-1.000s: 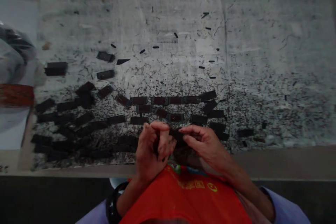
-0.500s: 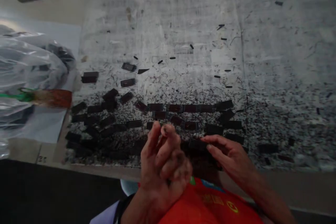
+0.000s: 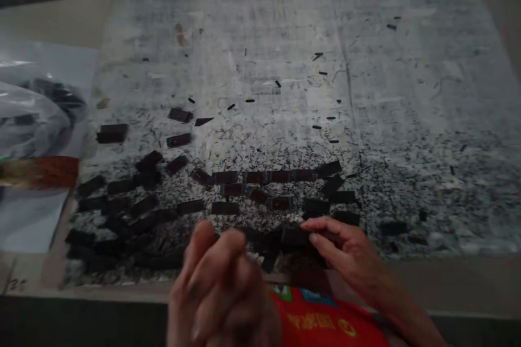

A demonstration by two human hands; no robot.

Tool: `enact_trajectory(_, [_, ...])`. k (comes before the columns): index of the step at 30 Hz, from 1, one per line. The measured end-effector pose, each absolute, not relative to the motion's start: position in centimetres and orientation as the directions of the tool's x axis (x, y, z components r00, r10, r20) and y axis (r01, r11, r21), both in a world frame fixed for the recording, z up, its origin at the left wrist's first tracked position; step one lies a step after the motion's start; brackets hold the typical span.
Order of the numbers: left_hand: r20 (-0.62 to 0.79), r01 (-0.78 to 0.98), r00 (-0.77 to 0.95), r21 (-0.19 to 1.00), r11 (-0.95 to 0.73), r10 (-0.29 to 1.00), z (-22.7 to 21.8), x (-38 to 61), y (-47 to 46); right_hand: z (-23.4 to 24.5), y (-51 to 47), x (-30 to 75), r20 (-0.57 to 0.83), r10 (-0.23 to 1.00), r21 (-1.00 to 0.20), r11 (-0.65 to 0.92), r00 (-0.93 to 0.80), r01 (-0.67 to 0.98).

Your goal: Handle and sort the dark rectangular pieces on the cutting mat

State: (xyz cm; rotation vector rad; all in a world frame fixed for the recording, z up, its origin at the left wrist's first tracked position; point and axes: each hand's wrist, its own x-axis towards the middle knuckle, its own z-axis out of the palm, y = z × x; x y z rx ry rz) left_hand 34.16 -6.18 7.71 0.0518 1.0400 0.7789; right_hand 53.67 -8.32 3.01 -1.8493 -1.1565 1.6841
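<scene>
My right hand (image 3: 345,246) pinches the right end of a dark rectangular block (image 3: 294,237) between thumb and fingers, low over the near edge of the sheet. My left hand (image 3: 223,282) is raised in front, close to the camera and blurred by motion. Its fingers are curled in, and anything between them is hidden. Beyond the hands lie several flat, dark reddish-brown rectangular pieces (image 3: 280,204) in loose rows. Black blocks (image 3: 316,206) rest near my right fingertips, and a dense heap of dark blocks (image 3: 163,260) spreads to the left of my left hand.
Fine black shreds and small slivers litter the pale, worn sheet (image 3: 260,32) on the table. On the left are a clear plastic bag (image 3: 32,114) and a brush-like reddish-brown object (image 3: 44,172). A red apron (image 3: 325,320) shows below my hands.
My left hand has moved down and left, nearer the camera. My right hand still pinches the block, shifted slightly in view. The whole view has tilted, showing more of the table's far side.
</scene>
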Motion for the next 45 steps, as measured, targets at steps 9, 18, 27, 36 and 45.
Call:
enact_trajectory(9, [-0.663,-0.881,0.438,-0.182,0.437,0.607,6.0,36.9,-4.2,3.6,-8.2,54.0,-0.597,0.802,-0.764,-0.578,0.025,0.287])
enact_trajectory(18, [-0.754,-0.75,0.254,0.242,0.616,0.605,5.3,36.6,-4.2,3.5,-7.9,54.4,-0.599,0.798,-0.776,-0.599,0.066,0.196])
enact_trajectory(27, [-0.643,0.289,0.25,0.763,0.578,0.724,3.7,36.5,-4.2,3.7,-7.7,54.6,-0.619,0.785,-0.783,-0.617,-0.007,0.074])
enact_trajectory(36, [-0.778,0.108,0.287,0.606,0.788,0.559,3.3,38.0,-4.5,3.6,-7.6,55.8,-0.651,0.736,-0.757,-0.647,0.185,-0.092])
enact_trajectory(45, [-0.779,0.101,0.255,0.61,0.786,0.572,4.0,38.3,-4.7,3.3,-8.2,54.1,-0.733,0.68,-0.678,-0.732,-0.005,-0.066])
